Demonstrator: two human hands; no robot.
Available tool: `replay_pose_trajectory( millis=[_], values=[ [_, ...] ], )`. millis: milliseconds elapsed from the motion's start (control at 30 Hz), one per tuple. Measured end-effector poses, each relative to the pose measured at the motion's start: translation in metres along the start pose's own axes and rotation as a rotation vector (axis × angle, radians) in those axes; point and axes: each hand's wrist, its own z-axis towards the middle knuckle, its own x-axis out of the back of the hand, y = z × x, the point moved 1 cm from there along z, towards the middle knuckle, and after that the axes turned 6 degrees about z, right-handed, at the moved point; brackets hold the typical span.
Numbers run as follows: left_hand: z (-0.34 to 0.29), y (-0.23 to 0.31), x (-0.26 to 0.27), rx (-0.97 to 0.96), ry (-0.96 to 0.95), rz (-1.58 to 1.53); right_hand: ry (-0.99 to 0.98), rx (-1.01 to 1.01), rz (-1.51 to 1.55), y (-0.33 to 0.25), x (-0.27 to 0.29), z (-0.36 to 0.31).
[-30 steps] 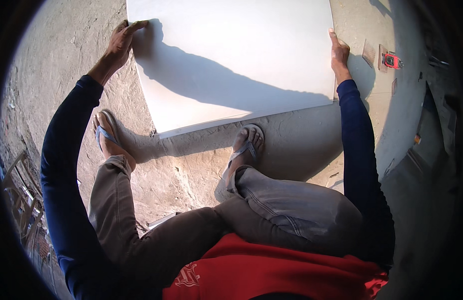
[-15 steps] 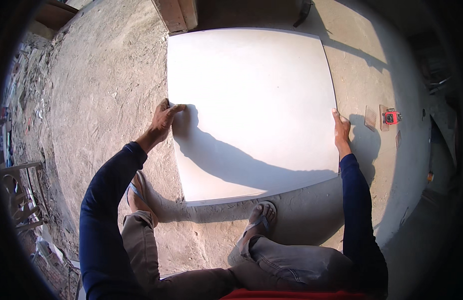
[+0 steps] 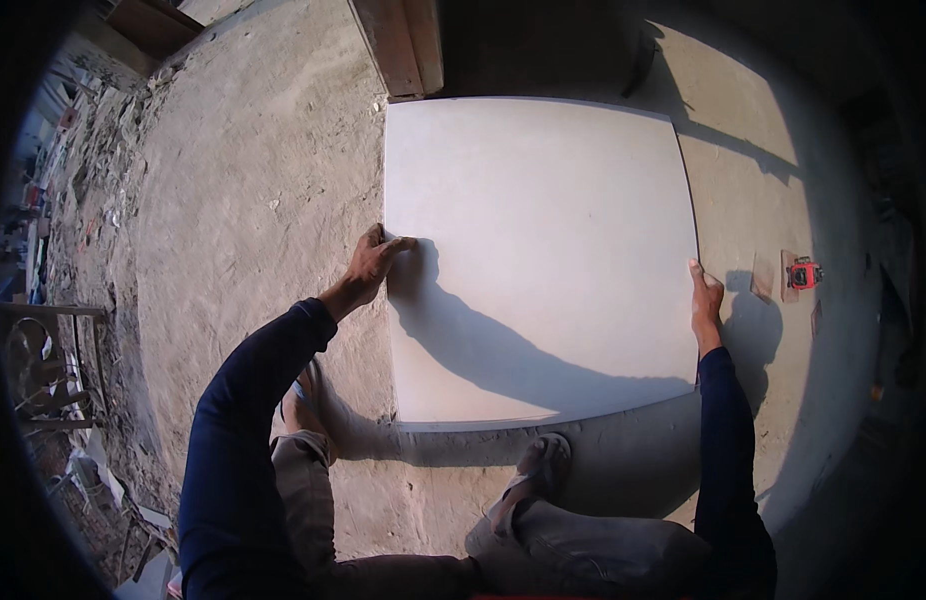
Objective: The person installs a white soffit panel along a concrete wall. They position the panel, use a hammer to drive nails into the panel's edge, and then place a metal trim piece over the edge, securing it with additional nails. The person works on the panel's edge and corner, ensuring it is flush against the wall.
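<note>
A large white square panel (image 3: 543, 190) lies before me, just above or on the dusty ground; I cannot tell which. My left hand (image 3: 373, 265) grips its left edge, thumb laid over the top face and the other fingers round the edge, partly hidden. At the right edge, my right hand (image 3: 707, 300) is closed with its thumb up along the rim; its fingertips are out of sight. The shadow of my left arm falls across the panel's lower part. My sandalled foot (image 3: 548, 465) stands close to the near edge.
A wooden post (image 3: 398, 45) rises at the panel's far left corner. On the floor to the right sits a small red tool-like device (image 3: 805, 273) beside thin tile-like pieces. Rubble and a metal frame (image 3: 53, 370) line the far left.
Panel, hands and ground have all shifted right and down together in the picture, as my head view moved. Both hands keep the same hold on the panel.
</note>
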Motion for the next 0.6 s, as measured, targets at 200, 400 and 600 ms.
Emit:
replay_pose_trajectory(
  millis=[200, 400, 600],
  values=[
    [-0.0004, 0.0004, 0.0010, 0.008, 0.008, 0.030, 0.010, 0.016, -0.091, -0.0004, 0.0002, 0.0004],
    [-0.0014, 0.0004, 0.0014, -0.034, -0.021, 0.051, 0.003, 0.003, -0.105, 0.0027, -0.0020, -0.0006],
    [0.0023, -0.0035, 0.0030, 0.005, 0.011, 0.098, 0.067, 0.064, -0.130, 0.0092, -0.0043, 0.0002]
  ],
)
